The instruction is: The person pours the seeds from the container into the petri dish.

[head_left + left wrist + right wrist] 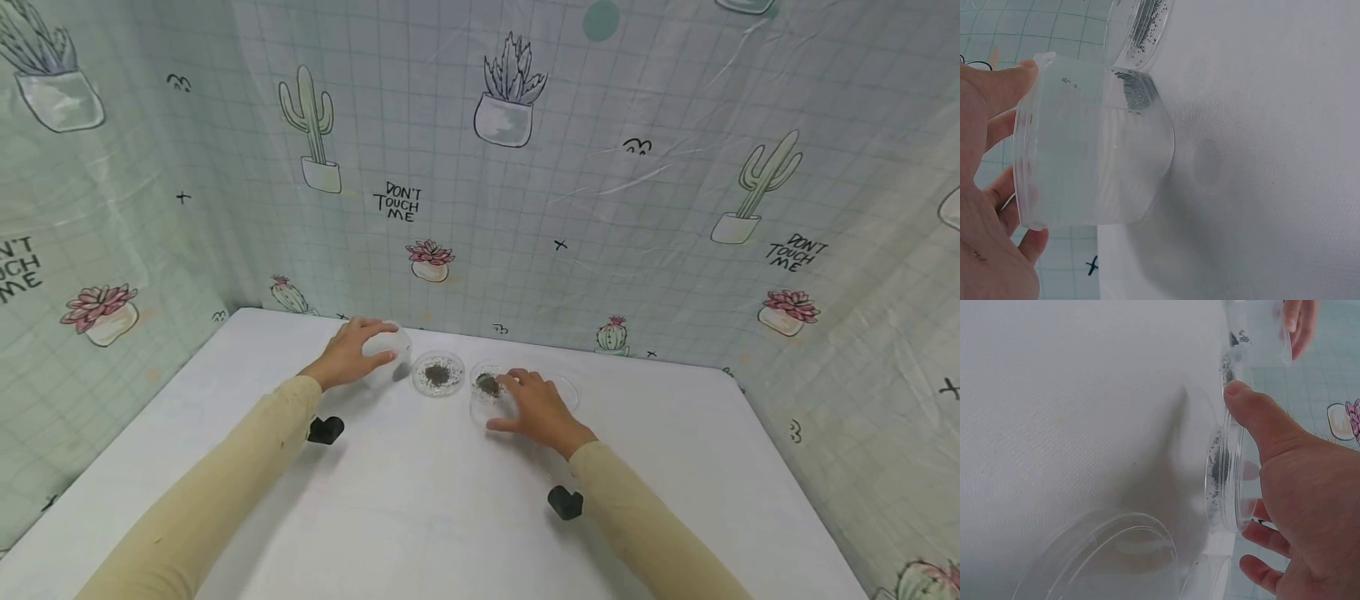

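My left hand [352, 350] grips a translucent plastic tub [1094, 150] by its rim, thumb on one side and fingers on the other. Some dark granules [1135, 92] show at the tub's lower corner. Beside it on the table, a clear petri dish [438, 373] has a heap of dark granules in the middle. My right hand [536, 408] holds a round clear lid [1232, 469] by its edge, thumb and fingers on opposite sides. Directly under that lid is a second petri dish [1212, 469] with dark granules; whether they touch is unclear.
Another clear round dish or lid [1110, 550] lies on the white table [435, 500], right of the second petri dish. A black wrist fitting [565, 502] sits below each forearm. Behind the table hangs a printed curtain [562, 200], with more at both sides.
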{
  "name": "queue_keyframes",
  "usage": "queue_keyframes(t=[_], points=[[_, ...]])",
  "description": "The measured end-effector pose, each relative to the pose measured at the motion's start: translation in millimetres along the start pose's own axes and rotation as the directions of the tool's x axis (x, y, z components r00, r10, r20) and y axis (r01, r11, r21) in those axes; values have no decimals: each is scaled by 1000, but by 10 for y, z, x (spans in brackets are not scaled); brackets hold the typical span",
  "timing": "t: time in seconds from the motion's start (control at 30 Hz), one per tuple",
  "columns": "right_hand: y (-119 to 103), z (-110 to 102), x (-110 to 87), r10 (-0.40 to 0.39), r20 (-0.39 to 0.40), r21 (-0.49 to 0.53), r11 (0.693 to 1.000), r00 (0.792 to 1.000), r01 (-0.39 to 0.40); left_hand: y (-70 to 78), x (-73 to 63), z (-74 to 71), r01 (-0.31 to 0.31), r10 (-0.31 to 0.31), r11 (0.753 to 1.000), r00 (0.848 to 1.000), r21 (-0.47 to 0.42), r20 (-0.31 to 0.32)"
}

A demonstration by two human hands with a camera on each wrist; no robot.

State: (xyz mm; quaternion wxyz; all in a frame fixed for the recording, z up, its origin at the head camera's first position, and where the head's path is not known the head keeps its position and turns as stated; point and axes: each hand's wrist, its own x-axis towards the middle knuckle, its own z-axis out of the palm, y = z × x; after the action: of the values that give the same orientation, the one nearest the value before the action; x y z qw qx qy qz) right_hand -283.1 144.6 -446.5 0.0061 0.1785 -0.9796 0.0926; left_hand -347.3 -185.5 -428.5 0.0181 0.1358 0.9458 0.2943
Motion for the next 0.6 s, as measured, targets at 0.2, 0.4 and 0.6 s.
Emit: queue_keyframes(t=[0.2,0.4,0.6], points=[[14,9,55,20,4,12,1000,1000,-20,-3,2,-2,1,-1,1000,1000,-7,0],[18,4,84,37,5,12,999,999,-37,3,2,-7,11,-11,1000,1000,-10,2],[21,5,97,41,-5,2,999,999,-41,13,6,-4,17,-17,1000,1000,-7,3]])
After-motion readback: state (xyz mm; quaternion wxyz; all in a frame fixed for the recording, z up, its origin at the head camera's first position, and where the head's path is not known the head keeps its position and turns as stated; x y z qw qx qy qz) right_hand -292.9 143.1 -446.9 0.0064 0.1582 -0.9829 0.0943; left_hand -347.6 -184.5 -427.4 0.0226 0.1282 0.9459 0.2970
